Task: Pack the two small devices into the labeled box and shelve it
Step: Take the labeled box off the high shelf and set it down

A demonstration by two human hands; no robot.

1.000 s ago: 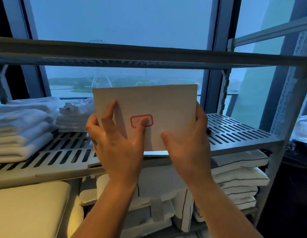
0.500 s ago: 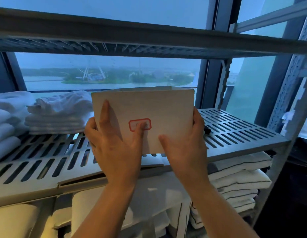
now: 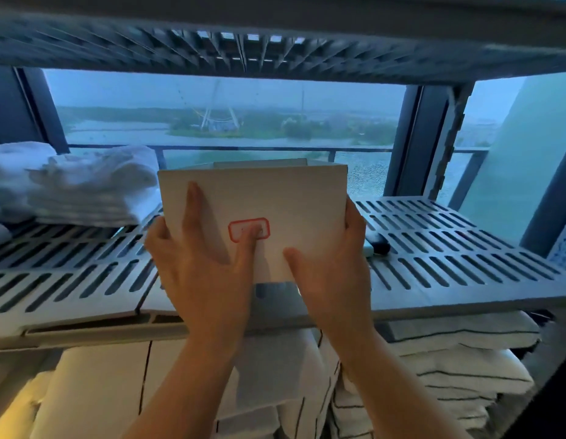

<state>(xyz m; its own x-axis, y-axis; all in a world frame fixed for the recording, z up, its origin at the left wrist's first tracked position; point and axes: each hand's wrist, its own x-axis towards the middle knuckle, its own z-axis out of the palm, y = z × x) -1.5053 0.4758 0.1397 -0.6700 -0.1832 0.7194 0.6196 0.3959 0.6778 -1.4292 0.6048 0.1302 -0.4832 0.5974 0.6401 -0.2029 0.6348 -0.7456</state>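
Grey slatted shelf (image 3: 449, 248) carries an upright open-topped white cardboard box (image 3: 294, 201), contents hidden, red-bordered label (image 3: 248, 229) facing me; left hand (image 3: 205, 267) and right hand (image 3: 335, 264) clasp its sides.

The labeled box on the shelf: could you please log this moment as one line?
phase: shelving | box: on slatted shelf | left hand: gripping box | right hand: gripping box | contents: hidden

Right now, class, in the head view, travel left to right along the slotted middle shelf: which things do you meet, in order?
Stack of folded white towels → left hand → white box with the red-bordered label → right hand → small dark device lying on the slotted shelf.
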